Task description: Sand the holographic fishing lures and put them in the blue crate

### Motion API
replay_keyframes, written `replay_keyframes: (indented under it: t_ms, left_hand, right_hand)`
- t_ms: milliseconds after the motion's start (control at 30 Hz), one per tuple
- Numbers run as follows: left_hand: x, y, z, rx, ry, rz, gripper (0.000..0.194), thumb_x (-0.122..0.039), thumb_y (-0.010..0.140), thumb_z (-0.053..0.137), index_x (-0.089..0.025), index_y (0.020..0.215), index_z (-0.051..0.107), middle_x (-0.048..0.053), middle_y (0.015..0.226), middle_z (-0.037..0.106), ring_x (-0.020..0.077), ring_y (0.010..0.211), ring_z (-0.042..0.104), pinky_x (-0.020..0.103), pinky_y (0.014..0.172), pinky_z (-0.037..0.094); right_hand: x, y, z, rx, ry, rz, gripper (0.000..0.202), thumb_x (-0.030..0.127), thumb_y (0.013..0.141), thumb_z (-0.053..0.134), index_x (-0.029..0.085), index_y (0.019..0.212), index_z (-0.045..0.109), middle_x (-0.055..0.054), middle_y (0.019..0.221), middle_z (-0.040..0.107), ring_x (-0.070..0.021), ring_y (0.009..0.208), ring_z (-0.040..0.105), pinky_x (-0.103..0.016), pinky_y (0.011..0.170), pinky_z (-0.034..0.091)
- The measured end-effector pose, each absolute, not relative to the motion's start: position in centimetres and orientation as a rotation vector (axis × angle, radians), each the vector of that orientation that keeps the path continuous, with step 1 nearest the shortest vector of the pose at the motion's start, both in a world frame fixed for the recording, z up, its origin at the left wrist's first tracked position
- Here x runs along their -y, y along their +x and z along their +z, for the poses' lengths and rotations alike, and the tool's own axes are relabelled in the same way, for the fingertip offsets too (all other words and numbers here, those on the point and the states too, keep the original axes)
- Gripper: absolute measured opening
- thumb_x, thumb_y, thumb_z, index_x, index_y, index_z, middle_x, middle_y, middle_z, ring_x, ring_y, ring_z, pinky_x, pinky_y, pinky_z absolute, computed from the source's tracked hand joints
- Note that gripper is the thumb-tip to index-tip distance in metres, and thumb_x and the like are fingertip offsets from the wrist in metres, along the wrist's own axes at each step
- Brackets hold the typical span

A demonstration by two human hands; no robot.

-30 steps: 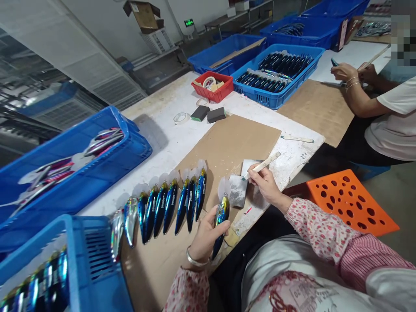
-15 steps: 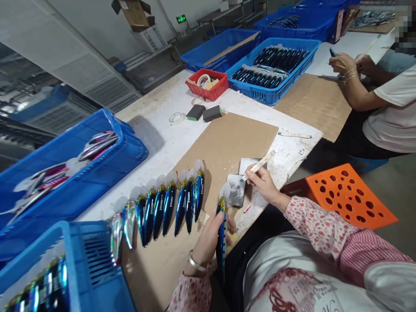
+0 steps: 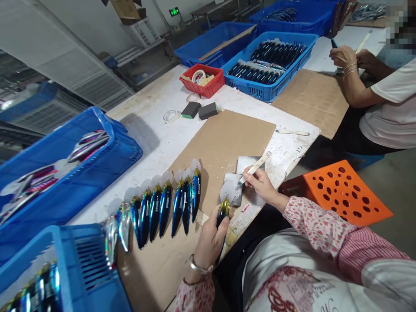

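My left hand (image 3: 209,239) is wrapped round a dark blue fishing lure (image 3: 223,209) with a yellow head and a clear round disc at its tip. In my right hand (image 3: 259,183) is a thin pale stick (image 3: 256,166), pinched like a pen, its dark tip pointing down-left near the disc. Beneath that tip lies a smudged grey square pad (image 3: 234,201), with a second pad (image 3: 243,164) just behind it. Left of my left hand, several blue lures (image 3: 165,208) lie in a slanted row on brown cardboard (image 3: 227,134).
Blue crates of lures stand at the left (image 3: 123,145), lower left (image 3: 94,260) and back (image 3: 269,89). A red bin (image 3: 208,89), tape roll (image 3: 170,115) and dark sanding blocks (image 3: 208,111) sit behind the cardboard. An orange stool (image 3: 347,195) and another person's hands (image 3: 344,58) are at right.
My left hand has turned the lure, so its side now faces differently and my thumb lies across it. The stick's tip has shifted slightly down-left. The whole view has moved a little.
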State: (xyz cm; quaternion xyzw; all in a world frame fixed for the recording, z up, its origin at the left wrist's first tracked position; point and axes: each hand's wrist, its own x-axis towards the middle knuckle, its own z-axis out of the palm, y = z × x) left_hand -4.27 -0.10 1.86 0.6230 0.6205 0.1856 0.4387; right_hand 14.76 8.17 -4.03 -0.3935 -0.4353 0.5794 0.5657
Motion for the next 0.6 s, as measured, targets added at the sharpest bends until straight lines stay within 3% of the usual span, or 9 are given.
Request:
replay_keyframes:
  t_ms: [300, 433, 600]
  left_hand:
    - [-0.3, -4.4, -0.2, -1.802, 1.847, 0.389, 0.043, -0.037, 0.089, 0.039, -0.012, 0.12, 0.055, 0.014, 0.103, 0.071, 0.0259, 0.1, 0.066, 0.037, 0.084, 0.05]
    - [-0.4, -4.2, -0.8, -1.893, 1.982, 0.319, 0.044, -0.037, 0.088, 0.04, -0.012, 0.123, 0.054, 0.014, 0.104, 0.071, 0.0266, 0.097, 0.067, 0.037, 0.08, 0.052]
    - [-0.2, -3.4, -0.1, -1.985, 2.089, 0.185, 0.041, -0.033, 0.089, 0.04, -0.011, 0.121, 0.054, 0.014, 0.095, 0.073, 0.0262, 0.086, 0.07, 0.034, 0.07, 0.051]
  right_hand:
    - [-7.0, 14.8, -4.2, 1.17, -0.906, 1.316, 0.031, 0.049, 0.084, 0.063, 0.017, 0.084, 0.059, 0.002, 0.066, 0.055, -0.0106, 0.057, 0.05, -0.023, 0.053, 0.039]
    - [-6.5, 14.7, -4.3, 1.345, -0.937, 1.224, 0.026, 0.043, 0.085, 0.063, 0.018, 0.081, 0.062, 0.001, 0.067, 0.057, -0.0107, 0.055, 0.049, -0.023, 0.051, 0.037]
    - [-6.1, 14.6, -4.4, 1.593, -0.893, 0.961, 0.021, 0.038, 0.087, 0.061, 0.019, 0.078, 0.06, -0.003, 0.074, 0.062, -0.0147, 0.067, 0.056, -0.028, 0.063, 0.044]
